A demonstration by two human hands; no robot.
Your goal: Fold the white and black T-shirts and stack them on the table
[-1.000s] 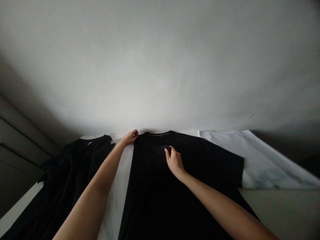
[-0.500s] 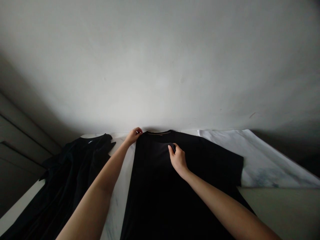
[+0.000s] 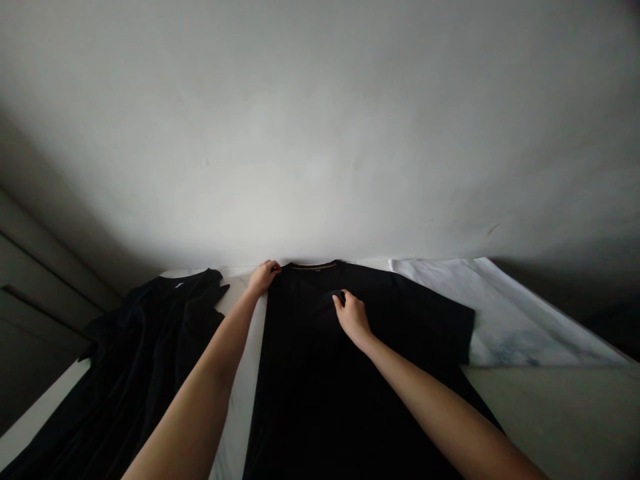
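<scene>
A black short-sleeved T-shirt (image 3: 310, 400) lies spread flat, its collar (image 3: 313, 266) at the far end by the wall. My left hand (image 3: 263, 277) curls over the shirt's upper left edge beside the collar, fingers closed on the cloth. My right hand (image 3: 353, 317) rests on the chest of the shirt, pinching a small fold of the black fabric between fingers and thumb. The shirt's lower part runs out of view below my arms.
A crumpled dark garment (image 3: 140, 360) lies to the left. A white cloth (image 3: 520, 320) lies under and beyond the shirt's right sleeve, with grey marks. A beige surface (image 3: 550, 413) shows at lower right. A pale wall (image 3: 320, 133) stands behind, with drawers (image 3: 40, 293) at left.
The view has drifted slightly, so the shirt's right sleeve sits further left. My right hand is a little higher on the chest, and my left hand has barely shifted.
</scene>
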